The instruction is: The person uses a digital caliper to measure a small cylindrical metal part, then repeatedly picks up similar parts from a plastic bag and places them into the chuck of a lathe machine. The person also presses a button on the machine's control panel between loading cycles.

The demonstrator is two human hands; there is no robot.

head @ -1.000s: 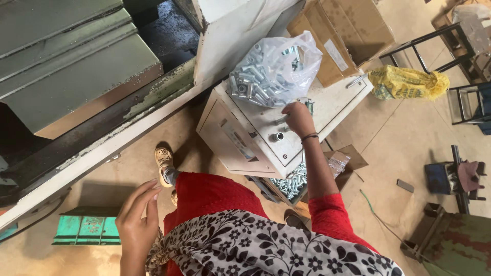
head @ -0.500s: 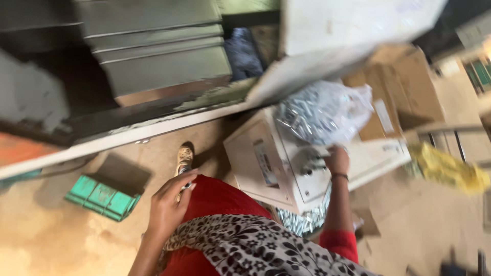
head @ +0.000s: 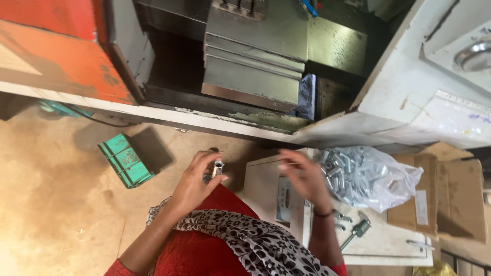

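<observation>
My left hand (head: 196,183) is raised in front of me and pinches a small silvery metal sleeve (head: 218,167) between its fingertips. My right hand (head: 302,178) hovers blurred beside it, fingers spread and holding nothing, above a white box-shaped stand (head: 266,191). Just right of that hand lies a clear plastic bag (head: 367,176) full of several similar metal parts. A few loose parts (head: 341,219) and a metal tool with a green grip (head: 356,231) lie on the stand's top near my right wrist.
A large grey and white machine (head: 255,66) with an orange panel (head: 56,56) fills the top. A green crate (head: 125,159) sits on the concrete floor at left. Cardboard boxes (head: 450,199) stand at right. My red clothing and patterned scarf (head: 245,240) fill the bottom.
The view swung toward the machine. My right hand left the stand's top and rose open toward my left hand, which now holds a metal sleeve up in front of me.
</observation>
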